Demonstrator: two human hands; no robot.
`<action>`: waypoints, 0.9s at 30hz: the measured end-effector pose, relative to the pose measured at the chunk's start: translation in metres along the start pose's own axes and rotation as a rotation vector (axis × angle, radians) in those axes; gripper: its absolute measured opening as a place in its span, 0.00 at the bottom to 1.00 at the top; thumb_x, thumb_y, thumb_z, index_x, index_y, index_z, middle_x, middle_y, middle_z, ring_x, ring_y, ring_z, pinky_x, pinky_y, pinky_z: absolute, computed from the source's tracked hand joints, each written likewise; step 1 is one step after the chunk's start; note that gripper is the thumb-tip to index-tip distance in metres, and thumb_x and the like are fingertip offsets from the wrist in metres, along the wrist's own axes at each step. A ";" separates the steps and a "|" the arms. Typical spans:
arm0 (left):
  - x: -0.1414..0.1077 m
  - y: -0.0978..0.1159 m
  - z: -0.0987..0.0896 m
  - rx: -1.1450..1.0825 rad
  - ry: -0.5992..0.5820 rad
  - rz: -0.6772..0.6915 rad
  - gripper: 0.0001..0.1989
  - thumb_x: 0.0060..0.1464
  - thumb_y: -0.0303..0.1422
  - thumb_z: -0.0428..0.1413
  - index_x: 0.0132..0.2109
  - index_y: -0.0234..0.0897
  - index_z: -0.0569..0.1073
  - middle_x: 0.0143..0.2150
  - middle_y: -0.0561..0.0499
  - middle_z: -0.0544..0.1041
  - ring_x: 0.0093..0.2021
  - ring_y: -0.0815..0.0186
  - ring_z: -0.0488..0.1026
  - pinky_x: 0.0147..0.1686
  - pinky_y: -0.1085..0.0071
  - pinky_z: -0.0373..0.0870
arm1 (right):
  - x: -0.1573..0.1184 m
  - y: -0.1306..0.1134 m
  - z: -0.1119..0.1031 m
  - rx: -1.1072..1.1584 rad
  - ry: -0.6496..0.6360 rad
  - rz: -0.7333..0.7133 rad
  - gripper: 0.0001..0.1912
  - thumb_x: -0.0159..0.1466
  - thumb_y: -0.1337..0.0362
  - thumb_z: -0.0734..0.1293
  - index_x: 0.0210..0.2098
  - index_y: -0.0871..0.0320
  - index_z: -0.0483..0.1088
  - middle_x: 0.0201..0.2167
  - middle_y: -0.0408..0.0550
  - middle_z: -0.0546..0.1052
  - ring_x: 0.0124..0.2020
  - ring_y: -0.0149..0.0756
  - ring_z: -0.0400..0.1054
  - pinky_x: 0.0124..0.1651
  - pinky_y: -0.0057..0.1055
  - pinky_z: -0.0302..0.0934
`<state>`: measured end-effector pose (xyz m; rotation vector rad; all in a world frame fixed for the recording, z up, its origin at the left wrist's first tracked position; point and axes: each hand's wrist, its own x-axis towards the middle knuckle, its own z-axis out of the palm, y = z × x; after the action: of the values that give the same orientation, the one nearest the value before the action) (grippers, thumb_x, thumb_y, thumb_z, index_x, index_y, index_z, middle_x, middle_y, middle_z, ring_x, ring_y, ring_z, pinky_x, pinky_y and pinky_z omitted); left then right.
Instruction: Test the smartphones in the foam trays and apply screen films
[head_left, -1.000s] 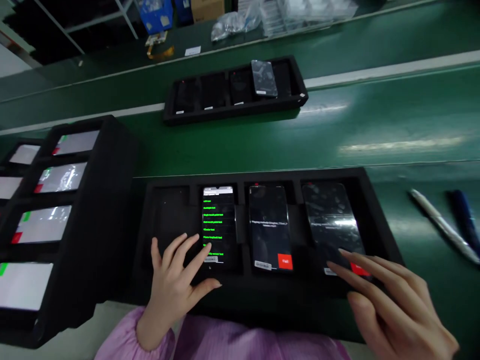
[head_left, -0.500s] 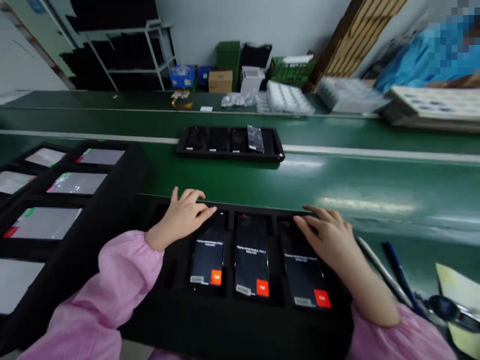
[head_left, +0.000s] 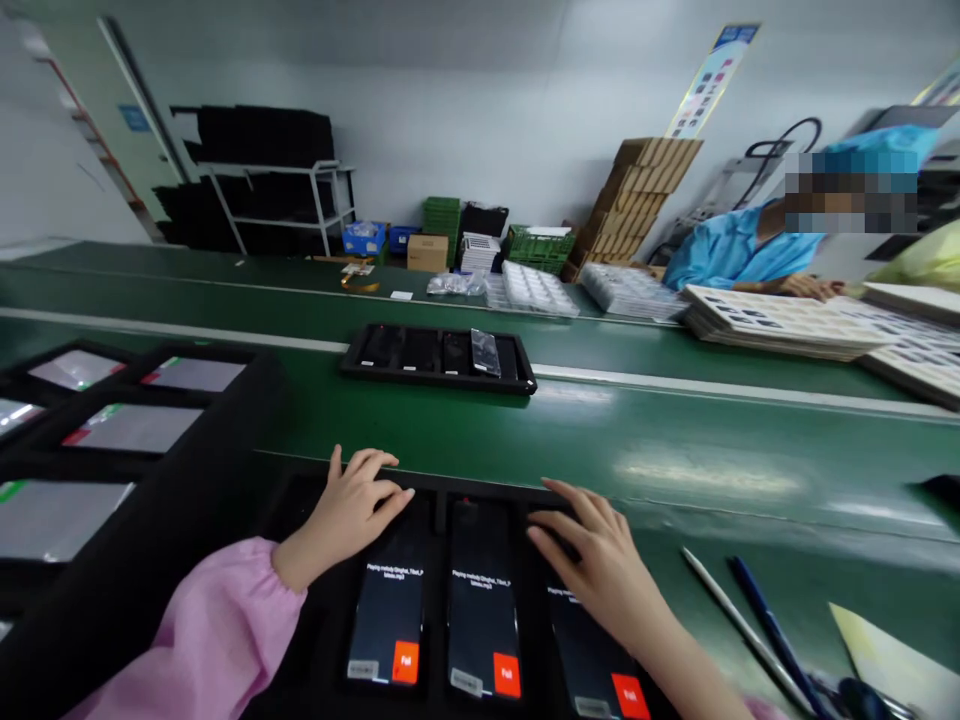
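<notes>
Three smartphones lie face up in a black foam tray point(head_left: 322, 690): a left phone point(head_left: 386, 615), a middle phone point(head_left: 484, 590) and a right phone point(head_left: 589, 655). Each lit screen shows white "Playing melody" text, a red-orange "Fail" box and a small label at the bottom. My left hand point(head_left: 352, 520) hovers at the top end of the left phone, fingers spread and holding nothing. Over the upper part of the right phone is my right hand point(head_left: 600, 555), its fingers apart, hiding some of that screen. Whether either hand touches a phone, I cannot tell.
At left stands a black tray stack point(head_left: 217, 470) with pale-screened devices. A smaller black tray point(head_left: 439, 375) of phones sits on the green bench. Pens point(head_left: 772, 620) and yellow paper point(head_left: 885, 650) lie at right. Across the bench a co-worker in blue point(head_left: 739, 250) is beside stacked white trays point(head_left: 780, 325).
The view has tilted up and shifted right, so the co-worker shows more fully and the phones appear lower. My right hand covers more of the right phone's text; my left hand keeps its pose.
</notes>
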<state>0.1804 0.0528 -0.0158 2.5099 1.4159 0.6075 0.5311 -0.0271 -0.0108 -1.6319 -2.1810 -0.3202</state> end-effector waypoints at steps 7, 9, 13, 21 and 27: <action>-0.003 0.002 0.002 0.054 -0.009 0.035 0.17 0.72 0.45 0.50 0.45 0.49 0.83 0.60 0.48 0.78 0.66 0.50 0.70 0.67 0.15 0.45 | 0.024 -0.049 0.024 -0.091 -0.054 0.052 0.25 0.76 0.49 0.61 0.34 0.57 0.80 0.66 0.60 0.73 0.64 0.60 0.67 0.59 0.62 0.66; -0.003 0.002 0.005 0.030 0.005 0.042 0.16 0.72 0.45 0.52 0.44 0.47 0.82 0.58 0.49 0.79 0.65 0.51 0.71 0.68 0.17 0.45 | 0.027 -0.052 0.030 -0.108 -0.054 0.065 0.24 0.77 0.49 0.61 0.35 0.56 0.79 0.65 0.58 0.74 0.64 0.59 0.68 0.59 0.62 0.66; -0.003 0.001 0.011 -0.019 0.031 0.056 0.15 0.71 0.45 0.53 0.42 0.44 0.80 0.56 0.49 0.79 0.64 0.52 0.72 0.70 0.18 0.43 | 0.023 -0.051 0.035 -0.116 -0.053 0.075 0.21 0.77 0.49 0.60 0.39 0.52 0.81 0.64 0.54 0.76 0.64 0.55 0.68 0.60 0.61 0.66; -0.004 0.003 0.011 -0.029 0.024 0.050 0.16 0.72 0.43 0.50 0.41 0.42 0.78 0.55 0.47 0.78 0.64 0.54 0.71 0.72 0.23 0.46 | 0.022 -0.050 0.035 -0.057 -0.027 0.125 0.26 0.78 0.49 0.58 0.36 0.51 0.81 0.60 0.53 0.79 0.62 0.55 0.68 0.60 0.63 0.62; -0.005 0.004 0.005 -0.035 0.050 0.034 0.15 0.72 0.42 0.50 0.42 0.43 0.79 0.57 0.47 0.77 0.66 0.53 0.70 0.73 0.24 0.48 | 0.020 -0.048 0.029 -0.040 -0.015 0.119 0.25 0.78 0.50 0.57 0.37 0.50 0.82 0.57 0.52 0.80 0.60 0.54 0.70 0.58 0.61 0.63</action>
<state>0.1833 0.0467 -0.0204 2.5136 1.3697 0.7002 0.4752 -0.0119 -0.0248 -1.7823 -2.0897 -0.3204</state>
